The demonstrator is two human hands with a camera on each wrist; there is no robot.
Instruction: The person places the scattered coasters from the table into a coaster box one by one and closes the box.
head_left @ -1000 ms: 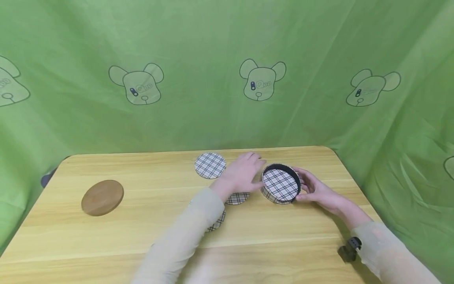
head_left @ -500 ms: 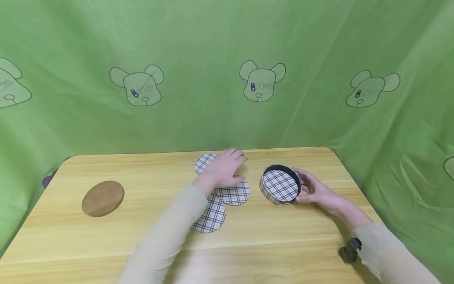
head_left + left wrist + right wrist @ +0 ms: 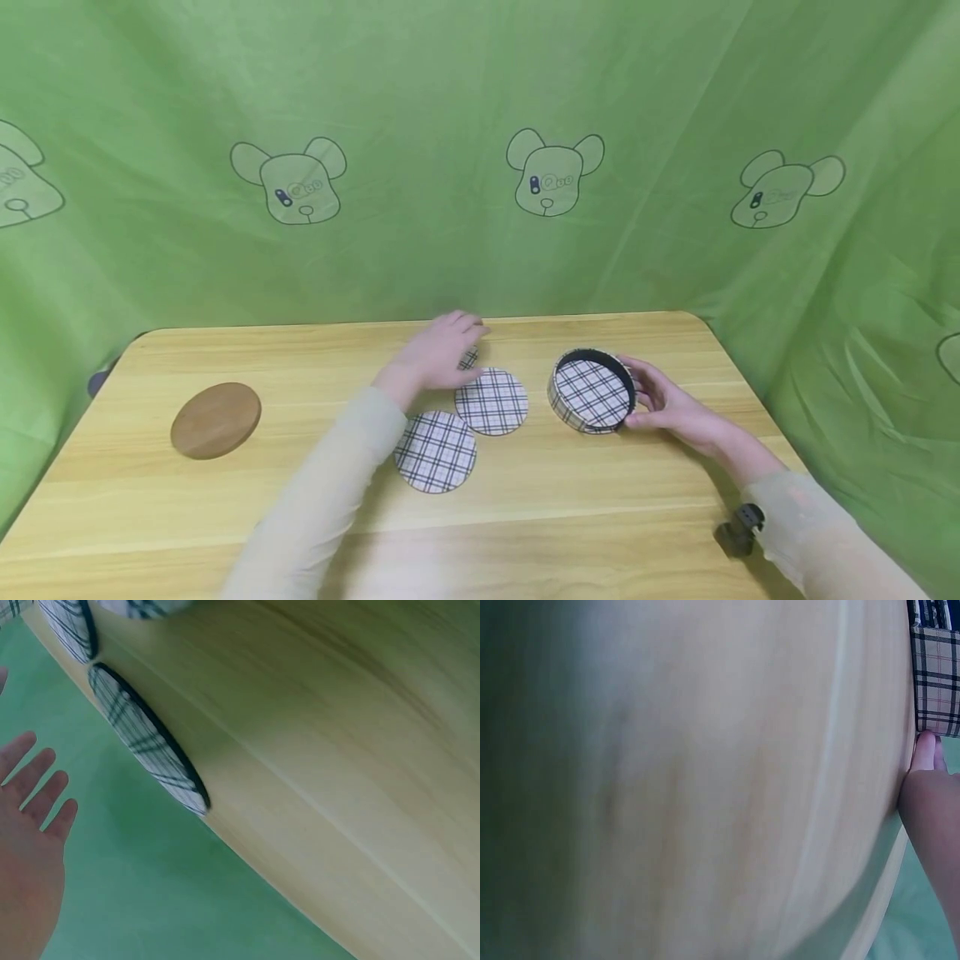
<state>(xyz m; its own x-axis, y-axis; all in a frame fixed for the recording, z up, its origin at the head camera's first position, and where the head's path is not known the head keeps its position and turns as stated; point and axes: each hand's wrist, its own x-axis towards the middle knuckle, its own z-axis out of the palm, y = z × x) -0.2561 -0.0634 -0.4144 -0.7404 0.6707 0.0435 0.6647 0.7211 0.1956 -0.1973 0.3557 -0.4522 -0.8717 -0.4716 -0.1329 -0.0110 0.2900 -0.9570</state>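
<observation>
In the head view my left hand (image 3: 438, 350) hovers above the far plaid coaster (image 3: 468, 358), covering most of it. Its fingers are extended and hold nothing; the left wrist view shows them spread, beside a coaster (image 3: 154, 746). Two more round plaid coasters, a middle one (image 3: 491, 402) and a nearer one (image 3: 435, 452), lie flat on the table. My right hand (image 3: 663, 406) grips the right side of a round plaid coaster holder (image 3: 573, 410), thumb in front and fingers behind. Plaid also shows inside the holder's black inner wall.
A round brown wooden disc (image 3: 216, 420) lies at the left of the wooden table (image 3: 570, 533). Green curtain (image 3: 435, 250) hangs behind the far edge and along both sides. A black device (image 3: 738, 529) is at the right wrist.
My left hand has moved left from beside the holder to over the far coaster, uncovering the middle and nearer coasters. The right hand stays on the holder.
</observation>
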